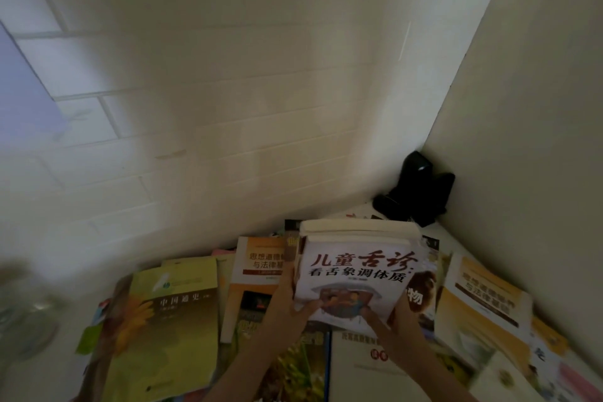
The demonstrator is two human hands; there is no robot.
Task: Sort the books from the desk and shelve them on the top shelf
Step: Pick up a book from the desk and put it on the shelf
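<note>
Two hands hold one stack of books (355, 271) in the head view, the only view given. The left hand (290, 300) grips the stack's near left corner, thumb curled onto the white cover with red and black lettering; the right hand (396, 320) grips the near right corner, thumb on the cover as well. The stack sits raised above the other books toward the desk's back right corner, its pale page edges facing the wall.

Loose books cover the desk (456, 238) around it: a green sunflower book (169, 320) toward the left edge, an orange-and-white book (257, 268) just left of the stack, another orange-and-white book (483, 300) toward the right edge. A black device (416, 192) stands in the back right corner.

By my judgement the gathering step is in hand: a sorted bundle is held, ready to go up. Next move calls for a firm two-handed lift, keeping the stack level so nothing slides.

No shelf shows here. How many books the stack holds is unclear, the left edge is blurred, and near books are cut off.
</note>
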